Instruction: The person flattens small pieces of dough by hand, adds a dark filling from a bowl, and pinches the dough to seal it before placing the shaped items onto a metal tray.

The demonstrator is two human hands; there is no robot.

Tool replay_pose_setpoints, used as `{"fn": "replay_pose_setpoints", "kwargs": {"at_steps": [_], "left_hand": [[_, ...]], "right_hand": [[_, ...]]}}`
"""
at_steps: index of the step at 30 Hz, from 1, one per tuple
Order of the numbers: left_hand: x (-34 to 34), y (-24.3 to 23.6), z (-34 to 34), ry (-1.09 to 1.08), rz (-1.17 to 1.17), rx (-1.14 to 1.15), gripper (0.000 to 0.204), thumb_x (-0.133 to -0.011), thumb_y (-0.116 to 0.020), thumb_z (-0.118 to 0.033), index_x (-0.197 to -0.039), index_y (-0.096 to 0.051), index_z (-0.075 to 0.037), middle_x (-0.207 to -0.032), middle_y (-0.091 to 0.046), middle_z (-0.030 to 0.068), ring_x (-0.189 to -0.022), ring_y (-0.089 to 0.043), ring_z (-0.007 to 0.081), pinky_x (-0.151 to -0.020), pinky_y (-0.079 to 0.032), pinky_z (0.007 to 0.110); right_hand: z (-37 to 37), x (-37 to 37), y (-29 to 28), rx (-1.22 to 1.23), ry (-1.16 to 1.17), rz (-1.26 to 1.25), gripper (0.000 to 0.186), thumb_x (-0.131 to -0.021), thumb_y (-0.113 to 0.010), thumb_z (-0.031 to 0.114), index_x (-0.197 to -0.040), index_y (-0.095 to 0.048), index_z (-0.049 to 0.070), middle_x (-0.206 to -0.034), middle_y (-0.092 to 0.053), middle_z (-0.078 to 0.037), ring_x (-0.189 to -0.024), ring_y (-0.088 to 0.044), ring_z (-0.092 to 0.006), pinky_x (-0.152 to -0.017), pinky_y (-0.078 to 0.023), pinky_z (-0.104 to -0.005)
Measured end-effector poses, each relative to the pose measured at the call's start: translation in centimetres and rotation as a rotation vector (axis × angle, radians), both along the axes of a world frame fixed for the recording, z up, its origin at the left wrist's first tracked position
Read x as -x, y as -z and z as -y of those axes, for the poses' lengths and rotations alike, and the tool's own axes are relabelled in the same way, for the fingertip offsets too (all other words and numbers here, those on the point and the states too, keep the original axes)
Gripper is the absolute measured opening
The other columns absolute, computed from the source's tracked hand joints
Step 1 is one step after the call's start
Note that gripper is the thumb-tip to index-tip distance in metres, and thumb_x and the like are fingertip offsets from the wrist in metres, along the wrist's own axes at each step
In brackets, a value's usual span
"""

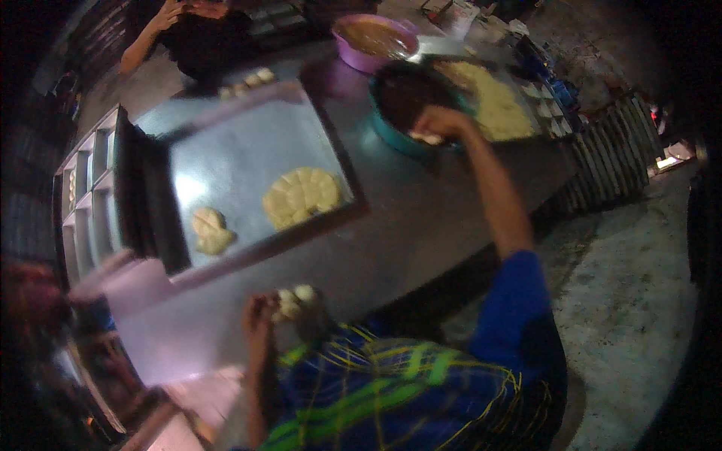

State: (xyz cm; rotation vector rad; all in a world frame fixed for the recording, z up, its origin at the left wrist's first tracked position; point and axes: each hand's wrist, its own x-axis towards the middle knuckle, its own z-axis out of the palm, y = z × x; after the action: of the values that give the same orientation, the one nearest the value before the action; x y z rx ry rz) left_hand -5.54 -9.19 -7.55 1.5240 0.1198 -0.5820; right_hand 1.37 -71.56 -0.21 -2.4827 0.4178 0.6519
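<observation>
My right hand is over the near rim of a teal basin with dark contents. Its fingers are closed on a small pale dough piece. Low in front of my body, my left hand has its fingers curled beside a few pale dough balls on the table edge; what it grips, if anything, is hidden. On the metal tray lie a round dough cluster marked into several segments and a smaller clump of dough.
Behind the teal basin stands a purple basin with brownish contents. Yellowish crumbly material lies to its right. More dough balls sit beyond the tray. Across the metal table is another person. A compartmented rack stands left.
</observation>
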Motion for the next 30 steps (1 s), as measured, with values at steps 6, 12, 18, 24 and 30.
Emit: {"fn": "replay_pose_setpoints", "kwargs": {"at_steps": [6, 12, 18, 24, 30], "left_hand": [[0.0, 1.0, 0.3, 0.006, 0.046, 0.038, 0.016, -0.096, -0.065, -0.021, -0.104, -0.066, -0.007, -0.102, -0.069, 0.0057, -0.093, -0.065, 0.0163, -0.082, -0.053, 0.032], [-0.6, 0.4, 1.4, 0.033, -0.010, 0.020, 0.015, -0.096, -0.063, -0.013, -0.105, -0.067, -0.002, -0.105, -0.069, 0.0070, -0.099, -0.062, 0.0164, -0.088, -0.048, 0.031], [-1.0, -0.9, 2.8, 0.120, 0.072, 0.001, 0.016, -0.096, -0.064, -0.020, -0.101, -0.065, -0.006, -0.101, -0.067, 0.0054, -0.094, -0.063, 0.0156, -0.086, -0.050, 0.030], [-0.5, -1.1, 3.4, 0.122, 0.104, 0.021, 0.014, -0.095, -0.063, -0.018, -0.099, -0.065, -0.005, -0.098, -0.068, 0.0056, -0.093, -0.063, 0.0150, -0.085, -0.049, 0.030], [-0.7, -3.6, 3.6, 0.146, -0.098, -0.050, 0.019, -0.096, -0.063, -0.023, -0.104, -0.065, -0.006, -0.103, -0.068, 0.0059, -0.094, -0.063, 0.0154, -0.085, -0.050, 0.028]], "right_hand": [[-0.2, 0.7, 0.0, 0.080, -0.114, 0.166, 0.022, -0.081, -0.070, 0.008, -0.102, -0.078, 0.008, -0.094, -0.076, -0.010, -0.083, -0.072, -0.0187, -0.072, -0.055, -0.0339], [-2.2, 1.8, 0.2, 0.233, -0.189, 0.288, 0.017, -0.083, -0.076, 0.018, -0.097, -0.077, 0.008, -0.089, -0.074, -0.015, -0.081, -0.074, -0.0251, -0.073, -0.056, -0.0361], [-1.7, 2.5, 0.9, 0.208, -0.101, 0.377, 0.019, -0.080, -0.074, 0.008, -0.099, -0.077, 0.007, -0.093, -0.074, -0.015, -0.085, -0.074, -0.0269, -0.076, -0.057, -0.0366], [-0.7, 2.9, 1.0, 0.156, -0.127, 0.368, 0.021, -0.080, -0.069, 0.004, -0.101, -0.075, 0.005, -0.094, -0.075, -0.013, -0.089, -0.072, -0.0212, -0.078, -0.056, -0.0346], [-8.8, 3.2, -2.5, -0.698, 0.359, 0.451, 0.026, -0.094, -0.062, 0.008, -0.120, -0.060, 0.005, -0.104, -0.069, -0.006, -0.095, -0.068, -0.0183, -0.084, -0.056, -0.0334]]}}
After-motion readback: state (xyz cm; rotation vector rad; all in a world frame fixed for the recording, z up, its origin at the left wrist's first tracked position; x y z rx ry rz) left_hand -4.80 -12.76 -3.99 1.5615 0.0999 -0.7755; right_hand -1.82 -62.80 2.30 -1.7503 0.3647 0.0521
